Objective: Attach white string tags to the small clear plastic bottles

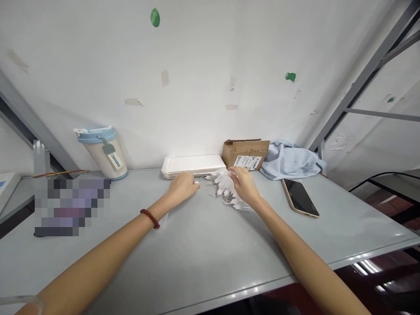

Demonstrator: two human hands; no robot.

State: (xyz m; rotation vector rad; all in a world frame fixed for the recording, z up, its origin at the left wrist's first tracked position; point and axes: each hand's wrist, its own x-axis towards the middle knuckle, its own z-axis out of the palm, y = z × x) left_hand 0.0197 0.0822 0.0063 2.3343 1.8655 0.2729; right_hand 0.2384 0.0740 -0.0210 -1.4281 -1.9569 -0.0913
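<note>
My left hand (182, 186) is closed above the grey table, just in front of a stack of flat white trays or cards (193, 163). What its curled fingers hold, if anything, is hidden. Fingers bent in a pinch, my right hand (244, 183) is over the right side of a loose pile of white paper-like pieces with thin strings (223, 183). Whether one of those pieces is between its fingertips is too small to make out. Beneath my left wrist, which wears a dark red bead bracelet (150, 218), a pale, see-through piece (163, 222) lies on the table.
Behind the pile stand an open cardboard box (244, 151) and a crumpled light blue cloth (288, 161). A phone (300, 197) lies to the right. At the left are a blue-lidded tumbler (104, 153) and a blurred-out flat item (72, 208). A white wall borders the table's back.
</note>
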